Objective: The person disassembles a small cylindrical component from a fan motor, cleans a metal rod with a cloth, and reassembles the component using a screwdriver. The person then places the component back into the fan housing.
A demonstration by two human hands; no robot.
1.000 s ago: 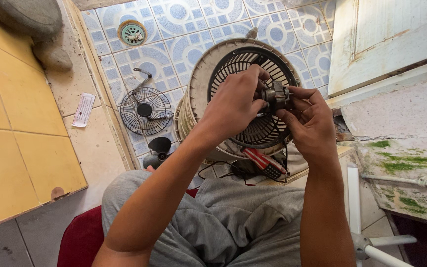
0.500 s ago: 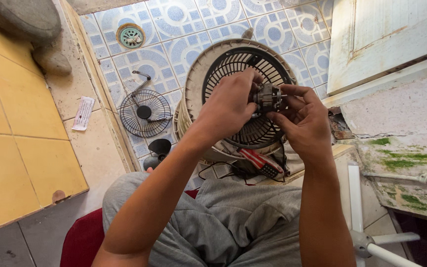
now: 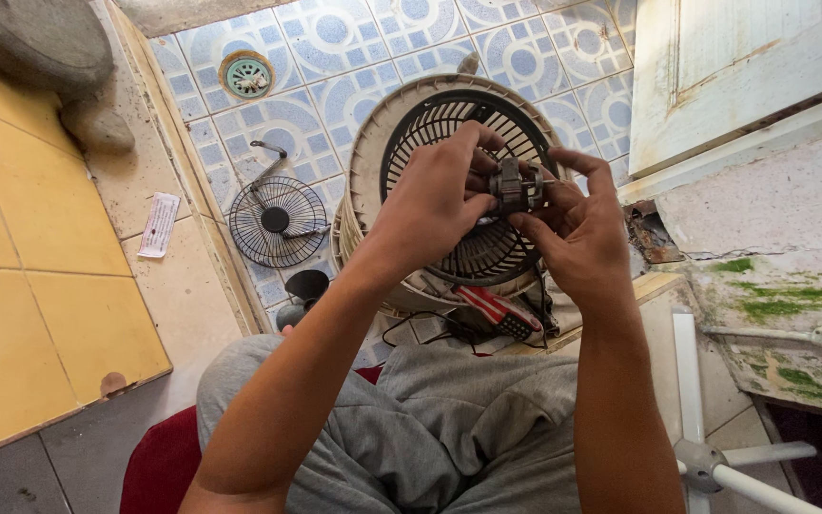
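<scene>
Both hands hold a small grey metal fan motor (image 3: pixel 514 187) up in front of me. My left hand (image 3: pixel 435 200) grips it from the left, fingers curled over its top. My right hand (image 3: pixel 577 228) cups it from the right and below, thumb and forefinger on its body. Behind the hands a round cream fan housing (image 3: pixel 365 162) with a black grille (image 3: pixel 435 124) leans on the tiled floor. My knees in grey shorts (image 3: pixel 449 419) fill the lower middle.
A small black wire fan guard (image 3: pixel 278 221) lies on the blue patterned tiles, with a black cone-shaped part (image 3: pixel 304 286) below it. A red-handled tool (image 3: pixel 492 309) and wires lie under the housing. A floor drain (image 3: pixel 246 74), a paper slip (image 3: pixel 159 225), white plastic pipes (image 3: pixel 715 457) and a white door (image 3: pixel 744 67) surround me.
The hands and motor have stayed close together, shifting slightly; the fingers have moved a little around the motor. The view has drifted slightly.
</scene>
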